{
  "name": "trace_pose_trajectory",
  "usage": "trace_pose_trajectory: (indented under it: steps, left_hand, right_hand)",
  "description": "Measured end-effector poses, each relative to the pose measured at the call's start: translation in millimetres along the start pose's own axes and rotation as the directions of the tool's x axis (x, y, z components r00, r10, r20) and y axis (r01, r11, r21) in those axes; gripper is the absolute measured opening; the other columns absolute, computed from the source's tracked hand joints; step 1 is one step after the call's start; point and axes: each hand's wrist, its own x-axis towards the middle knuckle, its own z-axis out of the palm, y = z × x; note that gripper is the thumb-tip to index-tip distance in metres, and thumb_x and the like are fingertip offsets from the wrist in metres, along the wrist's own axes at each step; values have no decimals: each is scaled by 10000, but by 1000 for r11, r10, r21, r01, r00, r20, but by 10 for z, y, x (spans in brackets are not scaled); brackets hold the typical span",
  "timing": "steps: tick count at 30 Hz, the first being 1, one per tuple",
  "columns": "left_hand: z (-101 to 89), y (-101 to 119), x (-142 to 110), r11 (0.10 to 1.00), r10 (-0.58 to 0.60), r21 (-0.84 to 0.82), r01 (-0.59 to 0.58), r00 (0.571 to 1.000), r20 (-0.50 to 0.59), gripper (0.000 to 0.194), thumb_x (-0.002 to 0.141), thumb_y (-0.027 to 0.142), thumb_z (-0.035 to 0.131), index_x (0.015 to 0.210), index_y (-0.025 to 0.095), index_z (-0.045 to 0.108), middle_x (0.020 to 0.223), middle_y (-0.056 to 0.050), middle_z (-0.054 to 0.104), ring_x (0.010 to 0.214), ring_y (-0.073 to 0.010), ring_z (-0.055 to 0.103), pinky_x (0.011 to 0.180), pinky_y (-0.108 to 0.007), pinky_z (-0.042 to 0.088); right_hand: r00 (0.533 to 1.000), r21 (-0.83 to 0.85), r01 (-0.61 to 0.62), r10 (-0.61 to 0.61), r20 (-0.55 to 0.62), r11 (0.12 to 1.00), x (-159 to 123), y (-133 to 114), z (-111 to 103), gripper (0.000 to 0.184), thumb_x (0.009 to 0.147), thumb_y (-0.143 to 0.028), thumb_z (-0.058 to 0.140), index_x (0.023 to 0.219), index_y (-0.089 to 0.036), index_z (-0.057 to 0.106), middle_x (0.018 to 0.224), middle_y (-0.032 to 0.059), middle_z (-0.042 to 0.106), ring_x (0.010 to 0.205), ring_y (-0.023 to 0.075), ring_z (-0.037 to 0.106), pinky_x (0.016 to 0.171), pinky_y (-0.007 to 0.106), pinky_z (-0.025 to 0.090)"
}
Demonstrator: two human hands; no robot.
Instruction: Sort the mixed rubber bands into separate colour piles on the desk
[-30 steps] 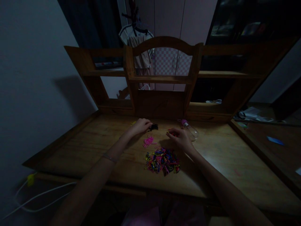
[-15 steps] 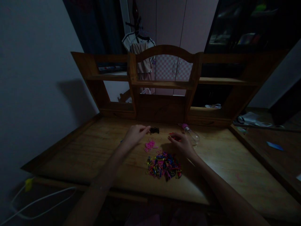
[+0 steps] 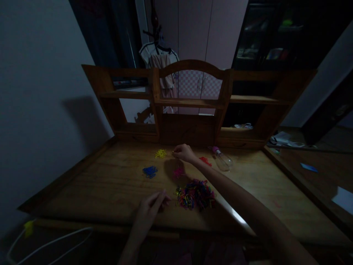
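Note:
My right hand (image 3: 185, 153) reaches across to the back middle of the desk, its fingertips pinched on a small yellow paper clip (image 3: 173, 152). Just left of it lies a yellow paper clip pile (image 3: 160, 153). Under the right wrist is a pink pile (image 3: 178, 171); a red pile (image 3: 205, 161) sits beyond the forearm. My left hand (image 3: 150, 208) is low near the front edge, fingers drawn together; what they hold, if anything, is hidden. To its right is a mixed heap of coloured clips (image 3: 195, 195). A blue pile (image 3: 150, 171) lies farther back. The black pile is hidden behind my right hand.
A clear bottle with a purple cap (image 3: 223, 161) lies at the back right of the wooden desk (image 3: 104, 184). A shelf unit (image 3: 190, 104) rises along the rear edge. On the left, a white cable (image 3: 63, 235) hangs below the front edge.
My left hand has left the black clips and come down towards the front, uncovering the blue and yellow piles. My right hand has moved left from the red pile, holding the yellow clip.

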Motion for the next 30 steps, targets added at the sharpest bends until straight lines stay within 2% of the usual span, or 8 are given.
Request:
trace_pose_trajectory:
  steps: [5,9,12,16,18,21,24,30]
  left_hand:
    - [6,48,-33,998,33,44,-34,999,29,414,879,488,487,776,149,701,691,-43,655,673,-166,593,630,-236,458]
    - [7,28,-64,998,49,35,-50,999,13,408,889,479,472,791,153,697,720,-45,666,700,-175,608,650,-242,466]
    - [1,13,-69,997,51,60,-51,999,7,375,879,473,491,828,162,696,774,-48,685,750,-189,624,696,-259,478]
    - [-31,17,-75,985,112,136,-110,994,-10,288,862,436,537,845,186,680,875,-44,690,863,-204,629,800,-281,475]
    - [-52,26,-75,974,172,158,-162,984,-47,253,868,406,535,898,199,678,985,-49,683,969,-211,614,880,-297,461]
    - [-47,52,-73,961,212,199,-193,974,-82,257,889,376,500,1001,221,672,1114,-54,655,1084,-217,576,971,-334,431]
    - [50,88,-78,945,216,260,-200,976,-35,270,899,365,491,1077,245,655,1174,-48,634,1125,-212,561,1010,-355,415]
    - [299,127,-84,908,288,298,-296,955,71,288,888,355,527,1141,268,632,1253,-42,594,1179,-205,532,1033,-355,409]
  right_hand:
    - [999,12,-14,14,-40,1000,254,-207,319,192,757,-173,631,919,-143,731,885,83,739,781,170,679,635,194,462]
    - [998,24,6,-4,-60,1000,104,-217,80,245,860,-224,518,1014,-154,695,911,66,729,701,135,676,597,185,467]
    - [998,11,58,-58,-28,998,-194,-161,-317,195,848,-243,554,936,-164,709,843,39,722,700,128,666,608,182,457]
    - [963,7,172,-170,207,985,-830,-54,-808,194,860,-267,555,885,-158,714,783,39,711,641,123,648,577,196,449]
    - [970,-31,175,-167,176,984,-1220,11,-949,185,858,-262,557,870,-169,716,758,44,704,649,134,637,583,215,452]
    - [997,-79,72,-69,38,994,-1792,131,-1020,195,877,-244,519,904,-197,707,808,56,709,655,149,628,596,251,469]
    - [996,-78,-89,87,-26,993,-2199,253,-997,181,865,-253,533,929,-217,699,845,61,705,648,166,630,582,275,490]
    - [998,-34,-17,19,55,999,-2288,304,-904,188,863,-219,539,976,-235,688,974,75,666,829,177,632,726,284,490]
